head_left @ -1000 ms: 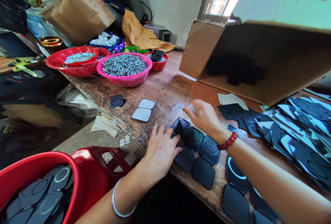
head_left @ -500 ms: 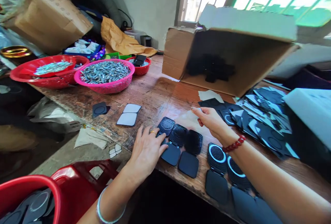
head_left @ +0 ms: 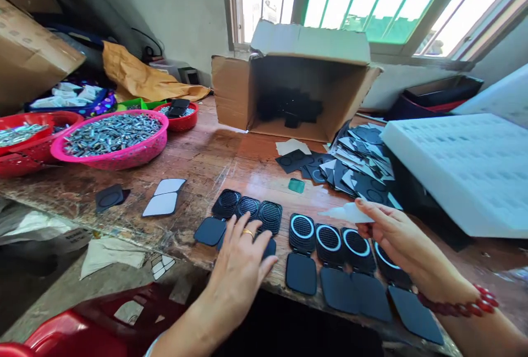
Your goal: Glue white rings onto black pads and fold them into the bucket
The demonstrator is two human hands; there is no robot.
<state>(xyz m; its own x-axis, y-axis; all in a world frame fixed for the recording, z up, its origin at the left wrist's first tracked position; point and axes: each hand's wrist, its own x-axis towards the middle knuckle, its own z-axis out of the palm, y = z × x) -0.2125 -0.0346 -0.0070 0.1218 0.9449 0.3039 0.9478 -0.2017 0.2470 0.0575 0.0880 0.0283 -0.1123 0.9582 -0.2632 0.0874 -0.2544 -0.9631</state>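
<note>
white bottle (head_left: 348,212) juts leftward from the grip of the right hand (head_left: 398,239).

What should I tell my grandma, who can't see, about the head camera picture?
The right hand holds a pale pointed bottle beside open black cases with white rings, while the left hand spreads over plainer black cases on a wooden table. Behind are a pink basket of small metal pieces and an open cardboard box.

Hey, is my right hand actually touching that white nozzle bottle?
Touching. The head view shows the right hand gripping the white nozzle bottle, fingers pressed against its wide end.
</note>
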